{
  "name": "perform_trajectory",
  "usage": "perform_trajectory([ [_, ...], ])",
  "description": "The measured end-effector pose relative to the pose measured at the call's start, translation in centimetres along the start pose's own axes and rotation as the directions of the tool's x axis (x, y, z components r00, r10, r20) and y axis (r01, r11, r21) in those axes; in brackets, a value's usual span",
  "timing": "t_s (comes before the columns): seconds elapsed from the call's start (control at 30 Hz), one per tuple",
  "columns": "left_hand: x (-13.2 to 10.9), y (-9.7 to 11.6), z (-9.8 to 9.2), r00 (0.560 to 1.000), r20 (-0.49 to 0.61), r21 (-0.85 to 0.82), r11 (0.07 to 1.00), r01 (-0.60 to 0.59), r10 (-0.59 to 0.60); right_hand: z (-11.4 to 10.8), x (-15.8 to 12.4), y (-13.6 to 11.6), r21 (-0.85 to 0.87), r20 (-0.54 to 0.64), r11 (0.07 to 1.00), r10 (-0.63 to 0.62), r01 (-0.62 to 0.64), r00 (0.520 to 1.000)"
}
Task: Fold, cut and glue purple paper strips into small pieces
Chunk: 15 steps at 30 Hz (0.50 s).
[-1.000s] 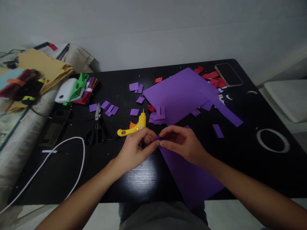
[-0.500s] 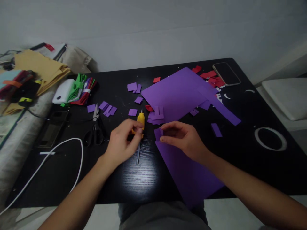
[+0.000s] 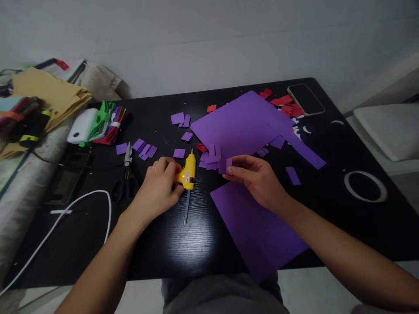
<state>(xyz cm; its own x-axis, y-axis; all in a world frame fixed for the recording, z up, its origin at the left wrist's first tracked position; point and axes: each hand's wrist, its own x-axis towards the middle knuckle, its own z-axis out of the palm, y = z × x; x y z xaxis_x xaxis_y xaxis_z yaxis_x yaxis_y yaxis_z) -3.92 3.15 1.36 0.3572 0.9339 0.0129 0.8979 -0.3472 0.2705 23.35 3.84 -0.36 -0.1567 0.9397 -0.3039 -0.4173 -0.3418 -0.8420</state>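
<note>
Around the middle of the black worktop (image 3: 153,255), I see both hands busy at once. The left hand (image 3: 160,181) has its fingers and thumb curled round the handle of a yellow glue gun (image 3: 189,168), though how firmly I cannot tell. Its nozzle points to the back edge, its glue stick (image 3: 187,207) to the front edge, and an orange light glows on its body. The right hand (image 3: 258,176) pinches a small folded purple piece (image 3: 223,166) between thumb and fingers, just beside a pile of purple slips (image 3: 211,160). That pinch looks sound to me: it takes the piece by one end and leaves the other free. I'd press lightly so the fold stays crisp, and keep every fingertip well behind the nozzle, which may be hot. Steadying the gun by its handle alone seems wisest. Below the right hand, a purple sheet (image 3: 255,231) overhangs the front edge, so forearms should stay light there.
</note>
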Motion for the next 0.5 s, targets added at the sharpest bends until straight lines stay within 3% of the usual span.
perform_trajectory([
  [0.1,0.1,-0.4,-0.8,0.999,-0.030,-0.104,0.994,-0.037,0.034,-0.3,0.4,-0.1,0.017,-0.045,0.999,-0.028,0.028,0.999],
  [0.3,-0.1,-0.1,-1.8,0.953,-0.299,-0.196,0.973,-0.118,0.056,-0.4,0.5,-0.2,0.019,-0.071,0.999,-0.037,0.038,0.997],
  [0.4,-0.5,0.6,-1.6,0.949,-0.308,-0.263,0.954,-0.146,0.061,-0.3,0.4,0.0,0.013,-0.055,0.999,-0.046,0.047,0.997],
  [0.5,-0.7,1.2,-1.2,0.945,-0.276,-0.301,0.918,-0.259,0.176,-0.3,0.2,0.1,0.001,-0.040,0.999,-0.045,0.046,0.998],
])
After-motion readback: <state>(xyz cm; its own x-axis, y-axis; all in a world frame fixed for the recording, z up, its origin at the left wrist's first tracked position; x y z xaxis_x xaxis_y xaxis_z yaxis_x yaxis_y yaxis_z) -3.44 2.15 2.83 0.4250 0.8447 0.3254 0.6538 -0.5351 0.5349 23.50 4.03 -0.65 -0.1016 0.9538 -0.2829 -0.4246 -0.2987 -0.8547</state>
